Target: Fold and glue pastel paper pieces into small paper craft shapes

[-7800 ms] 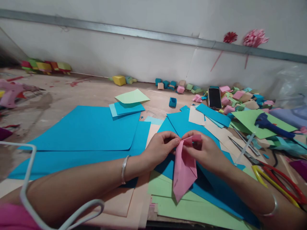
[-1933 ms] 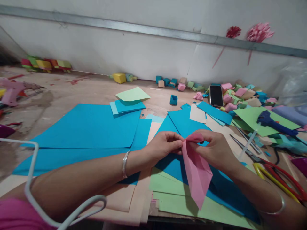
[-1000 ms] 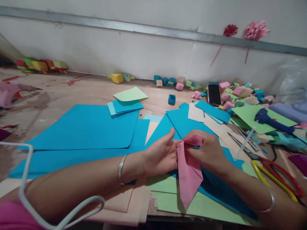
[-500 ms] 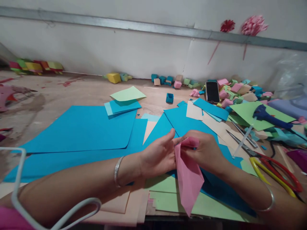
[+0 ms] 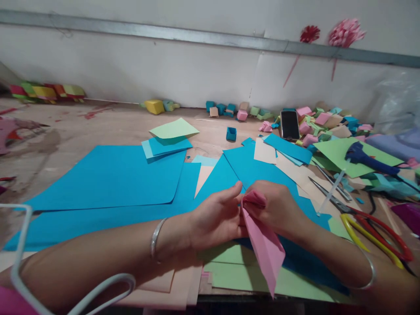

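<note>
**Pink paper pinched at its top fold**

Above the green sheets point(image 5: 236, 271), a folded pink paper point(image 5: 264, 245) is held off the table, its point hanging toward the near edge. Its upper end is pinched by the right hand point(image 5: 278, 210); the left hand point(image 5: 215, 216) is pressed against its side, fingers loosely open (a grasp cannot be told). The crease is probably best pressed slowly, edges aligned. Beyond the pink paper, a small blue paper box point(image 5: 231, 133) stands open, its contents unseen.

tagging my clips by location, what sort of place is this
Probably a paper-craft worktable. Coloured paper sheets cover it, small folded paper boxes are piled near the wall, and scissors lie at the right. Both hands fold a pink paper piece.
</note>
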Available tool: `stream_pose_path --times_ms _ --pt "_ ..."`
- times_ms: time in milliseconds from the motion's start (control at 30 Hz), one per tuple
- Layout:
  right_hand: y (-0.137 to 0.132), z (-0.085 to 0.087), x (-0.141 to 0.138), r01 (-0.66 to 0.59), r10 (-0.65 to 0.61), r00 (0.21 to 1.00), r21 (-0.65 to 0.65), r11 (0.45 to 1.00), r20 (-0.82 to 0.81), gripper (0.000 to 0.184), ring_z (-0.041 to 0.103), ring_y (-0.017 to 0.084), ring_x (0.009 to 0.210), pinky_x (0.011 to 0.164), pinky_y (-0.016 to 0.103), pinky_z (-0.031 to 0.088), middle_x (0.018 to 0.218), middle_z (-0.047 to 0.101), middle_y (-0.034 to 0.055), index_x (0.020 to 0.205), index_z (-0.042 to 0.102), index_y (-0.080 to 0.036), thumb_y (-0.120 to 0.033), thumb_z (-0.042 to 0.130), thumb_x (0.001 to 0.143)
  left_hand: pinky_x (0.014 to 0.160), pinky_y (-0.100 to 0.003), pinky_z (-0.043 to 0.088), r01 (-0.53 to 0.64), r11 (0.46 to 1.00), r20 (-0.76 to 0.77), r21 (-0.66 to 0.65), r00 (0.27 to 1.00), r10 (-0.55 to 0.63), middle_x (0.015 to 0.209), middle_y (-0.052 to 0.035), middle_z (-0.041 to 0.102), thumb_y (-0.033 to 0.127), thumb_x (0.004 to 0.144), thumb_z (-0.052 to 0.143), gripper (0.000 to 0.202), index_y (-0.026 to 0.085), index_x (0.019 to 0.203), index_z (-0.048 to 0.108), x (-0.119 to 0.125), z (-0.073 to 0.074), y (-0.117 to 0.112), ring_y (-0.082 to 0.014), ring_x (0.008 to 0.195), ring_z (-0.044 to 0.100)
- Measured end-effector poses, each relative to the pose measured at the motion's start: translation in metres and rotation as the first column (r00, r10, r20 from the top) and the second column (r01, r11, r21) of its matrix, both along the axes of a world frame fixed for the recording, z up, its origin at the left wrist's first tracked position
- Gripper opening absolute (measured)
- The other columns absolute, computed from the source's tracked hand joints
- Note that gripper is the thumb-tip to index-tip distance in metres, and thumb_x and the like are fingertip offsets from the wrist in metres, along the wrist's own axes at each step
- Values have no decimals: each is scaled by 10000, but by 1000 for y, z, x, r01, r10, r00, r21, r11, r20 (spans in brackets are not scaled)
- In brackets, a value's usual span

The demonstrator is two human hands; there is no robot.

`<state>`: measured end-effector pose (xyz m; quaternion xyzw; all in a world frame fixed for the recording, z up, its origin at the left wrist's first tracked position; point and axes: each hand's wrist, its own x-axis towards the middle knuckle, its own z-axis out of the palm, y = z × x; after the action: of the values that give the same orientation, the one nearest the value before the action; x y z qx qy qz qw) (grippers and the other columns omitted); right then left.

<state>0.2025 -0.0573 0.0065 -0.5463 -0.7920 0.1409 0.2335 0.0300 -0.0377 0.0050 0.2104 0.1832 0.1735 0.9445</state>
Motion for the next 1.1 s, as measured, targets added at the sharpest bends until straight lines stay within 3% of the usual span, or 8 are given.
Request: stream_pose_path --times_ms 200,333,400,467,533,600,967,1100 --pt "1 3 1 -1 5 999 -81 997 39 136 501 136 663 597 261 328 713 563 13 667 538 -179 -149 550 799 924 -362 428 43 997 -114 65 993 -35 996 -130 657 530 874 549 474 103 1069 613 -1 -1 2 -212 914 621" --pt "2 3 1 23 -22 998 -28 999 62 175 459 129 620 583 265 305 654 527 -4 621 490 -187 -147 558 776 765 -355 502 175 941 -318 288 945 -79 865 -138 690 639 875 459 583 98 1027 616 -3 0 2 -207 760 654" --pt "3 1 2 18 -16 998 -41 999 53 178 450 128 607 574 264 297 639 529 -8 611 491 -191 -127 554 765 562 -280 478 213 848 -488 486 870 61 702 -84 674 629 906 395 578 116 1098 582 -4 4 5 -165 571 614" --pt "4 -1 2 1 3 999 -85 996 48 147 480 136 640 582 262 304 671 563 0 637 523 -193 -98 547 746 447 -209 383 226 675 -557 702 765 322 550 3 602 514 939 404 446 153 1157 549 -6 7 11 -118 440 521" --pt "5 -4 3 0 9 997 -112 994 75 129 505 147 683 594 260 311 711 588 9 670 546 -194 -77 544 727 441 -186 357 248 492 -508 835 692 513 495 45 543 358 929 444 281 170 1080 588 -8 8 17 -91 419 472" --pt "6 -7 2 15 -2 993 -111 994 119 128 503 148 689 592 256 304 725 590 10 686 548 -193 -66 544 706 461 -184 372 261 391 -455 883 682 573 522 41 555 283 906 453 216 166 975 622 -8 8 20 -81 440 477" --pt "6 -7 1 21 -8 993 -110 994 117 127 490 136 660 593 254 288 679 556 -5 652 527 -191 -84 535 720 598 -230 411 284 60 -242 957 668 703 762 -8 612 207 822 537 131 176 866 657 -9 8 17 -127 699 540" --pt "5 -5 1 33 -32 999 -106 994 11 63 552 145 678 603 249 319 720 616 -1 730 574 -198 -180 580 790 644 -259 435 292 59 -255 955 699 668 864 -39 605 215 750 601 87 170 823 615 -9 7 18 -161 784 539"
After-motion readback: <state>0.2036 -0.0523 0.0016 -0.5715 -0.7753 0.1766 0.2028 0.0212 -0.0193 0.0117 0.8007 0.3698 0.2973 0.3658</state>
